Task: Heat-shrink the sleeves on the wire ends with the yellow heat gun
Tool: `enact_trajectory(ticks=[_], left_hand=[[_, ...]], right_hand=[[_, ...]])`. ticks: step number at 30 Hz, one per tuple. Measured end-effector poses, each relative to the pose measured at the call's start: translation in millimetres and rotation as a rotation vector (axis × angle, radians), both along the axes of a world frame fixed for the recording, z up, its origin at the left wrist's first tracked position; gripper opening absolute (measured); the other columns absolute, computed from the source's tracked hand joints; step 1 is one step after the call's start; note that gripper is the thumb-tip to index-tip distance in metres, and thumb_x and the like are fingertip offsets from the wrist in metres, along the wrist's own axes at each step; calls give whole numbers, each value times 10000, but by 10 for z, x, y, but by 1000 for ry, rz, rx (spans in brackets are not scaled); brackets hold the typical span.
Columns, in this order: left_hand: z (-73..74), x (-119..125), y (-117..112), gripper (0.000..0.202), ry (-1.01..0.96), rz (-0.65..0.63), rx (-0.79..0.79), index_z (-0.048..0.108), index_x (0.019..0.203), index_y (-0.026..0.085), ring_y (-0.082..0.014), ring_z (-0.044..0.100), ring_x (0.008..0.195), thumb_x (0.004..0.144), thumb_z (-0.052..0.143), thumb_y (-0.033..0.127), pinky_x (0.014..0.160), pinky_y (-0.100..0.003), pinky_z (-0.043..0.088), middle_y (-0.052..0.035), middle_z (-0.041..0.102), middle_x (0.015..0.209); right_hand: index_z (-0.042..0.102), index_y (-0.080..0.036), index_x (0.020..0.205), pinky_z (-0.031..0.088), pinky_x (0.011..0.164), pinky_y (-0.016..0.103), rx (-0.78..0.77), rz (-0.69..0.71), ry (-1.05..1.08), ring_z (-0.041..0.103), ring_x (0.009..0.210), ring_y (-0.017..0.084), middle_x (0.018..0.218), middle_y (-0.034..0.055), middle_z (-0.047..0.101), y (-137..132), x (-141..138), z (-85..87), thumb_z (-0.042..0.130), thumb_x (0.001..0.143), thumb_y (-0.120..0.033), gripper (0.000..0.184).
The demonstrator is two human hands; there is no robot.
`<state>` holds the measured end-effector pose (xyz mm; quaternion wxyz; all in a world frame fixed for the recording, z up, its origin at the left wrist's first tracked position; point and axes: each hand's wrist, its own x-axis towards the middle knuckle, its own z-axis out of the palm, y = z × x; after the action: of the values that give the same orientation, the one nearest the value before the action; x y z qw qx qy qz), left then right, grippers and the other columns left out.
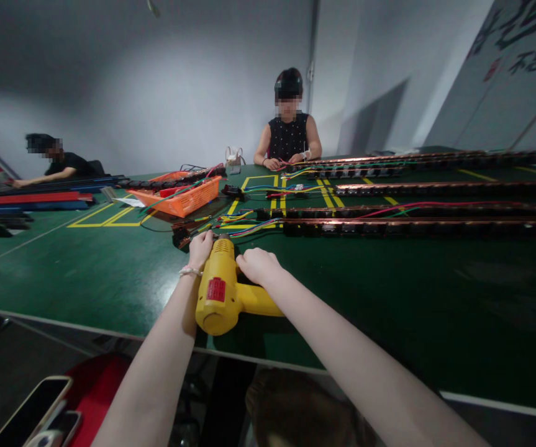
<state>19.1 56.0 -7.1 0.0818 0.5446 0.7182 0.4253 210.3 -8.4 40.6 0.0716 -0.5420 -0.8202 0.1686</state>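
A yellow heat gun lies on the green table between my forearms, its nozzle pointing away from me and its handle reaching right. Left of the nozzle is my left hand, fingers curled closed near a dark connector block and wire ends. Whatever its fingertips pinch is too small to make out. My right hand is closed just right of the nozzle, above the handle, and the gun partly hides its fingertips. Beyond both hands, coloured wires run to a long black-and-copper strip.
More long strips lie across the table's right side. An orange basket holding strips and wires stands behind my left hand. Opposite, a co-worker handles wires; another person sits far left. Phones rest at lower left.
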Motion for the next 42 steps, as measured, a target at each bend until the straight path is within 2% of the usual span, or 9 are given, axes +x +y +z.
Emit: enact_trajectory(ticks=[7,13,21,28,34,38,42], left_hand=[[-55,-11,-2,381,39,-84,22,687,825,136,-176,584,778,802,383,364,682,-243,393,-68,697,825],[-96,-3,27,361,-13,-84,-12,688,838,143,-186,582,703,771,431,388,604,-254,372,-71,683,740],[-76,12,16,303,12,-87,-18,681,798,162,-183,580,684,779,443,348,606,-258,362,-55,678,712],[-40,35,-22,335,6,-119,-52,626,685,182,-177,570,672,780,482,468,592,-259,354,-37,672,688],[-47,59,-21,343,27,-117,-65,647,714,182,-173,560,619,781,466,466,549,-263,331,-38,658,655],[-53,71,-13,350,31,-98,-72,633,665,181,-172,554,599,785,449,454,532,-266,319,-38,640,624],[-42,86,-11,332,61,-103,-87,620,671,193,-178,557,621,803,425,428,544,-270,318,-34,646,654]], right_hand=[[619,-140,1079,420,931,425,63,-3,-49,590,1045,197,1123,95,641,-17,58,-9,420,922,-497,437],[651,-133,1067,432,880,377,126,-29,-118,601,1041,211,1104,126,659,21,306,15,317,958,-425,456],[695,-138,1020,428,799,328,214,-103,-211,627,990,250,1047,160,681,126,645,14,223,951,-354,524],[705,-132,967,400,820,347,261,-173,-262,627,978,249,994,157,695,194,913,20,225,945,-324,517],[695,-100,989,363,910,373,235,-180,-271,604,1044,256,1036,173,682,212,985,15,207,954,-310,533],[657,-101,1066,394,912,358,167,-186,-264,605,1043,221,1093,174,660,225,977,14,257,967,-402,510],[623,-125,1080,415,923,396,116,-167,-252,609,1013,201,1105,129,652,214,948,18,370,929,-520,492]])
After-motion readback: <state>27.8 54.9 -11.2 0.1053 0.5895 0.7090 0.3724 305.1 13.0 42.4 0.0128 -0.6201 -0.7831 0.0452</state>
